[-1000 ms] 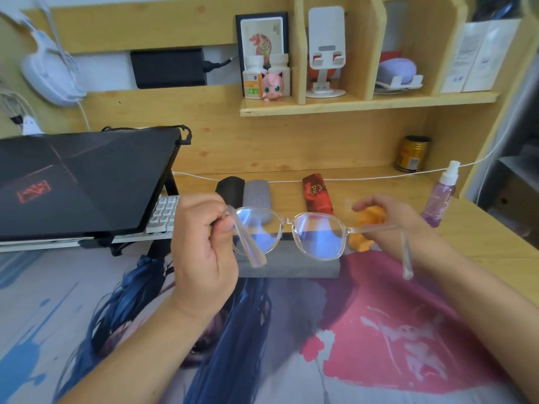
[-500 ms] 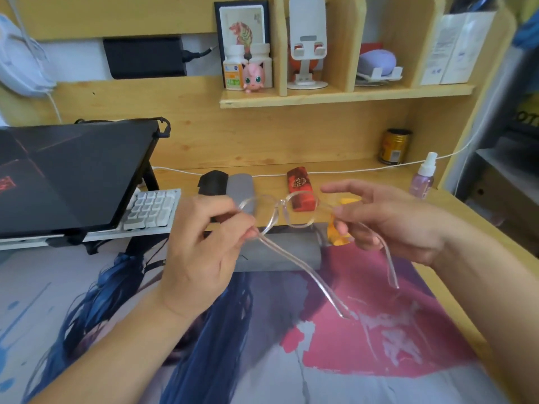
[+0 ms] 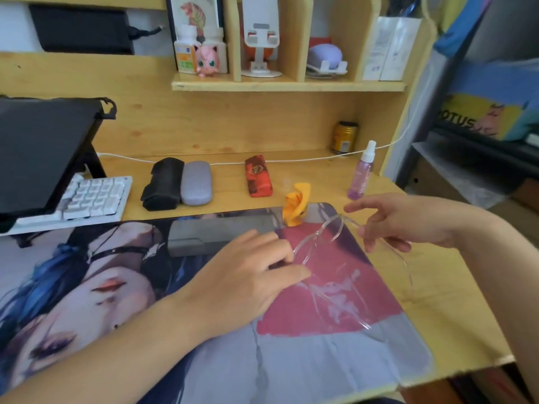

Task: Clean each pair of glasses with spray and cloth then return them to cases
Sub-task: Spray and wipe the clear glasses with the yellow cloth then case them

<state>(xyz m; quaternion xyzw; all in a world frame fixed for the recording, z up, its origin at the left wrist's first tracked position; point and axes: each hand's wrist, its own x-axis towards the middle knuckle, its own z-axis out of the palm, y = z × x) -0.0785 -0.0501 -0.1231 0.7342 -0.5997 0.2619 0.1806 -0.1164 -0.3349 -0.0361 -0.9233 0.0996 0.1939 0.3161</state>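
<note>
A pair of clear-framed glasses (image 3: 323, 233) with unfolded arms hangs low over the printed desk mat (image 3: 320, 360). My left hand (image 3: 248, 275) pinches the left end of the frame. My right hand (image 3: 399, 221) pinches the right end, index finger stretched out. A crumpled yellow cloth (image 3: 296, 204) lies just behind the glasses. The purple spray bottle (image 3: 361, 173) stands to the right of it. A grey case (image 3: 215, 234) lies on the mat in front of my left hand. Black (image 3: 162, 185), light grey (image 3: 196, 182) and red (image 3: 258, 176) cases sit further back.
A closed laptop (image 3: 43, 147) on a stand and a white keyboard (image 3: 93, 196) fill the left side. A white cable (image 3: 306, 160) runs along the desk's back. A can (image 3: 345, 137) stands in the back corner. The desk's right edge (image 3: 481, 301) is near my right forearm.
The glasses have come down and to the right, from in front of the cases to low over the mat's red patch. Both hands went with them, and the view tilted downward.
</note>
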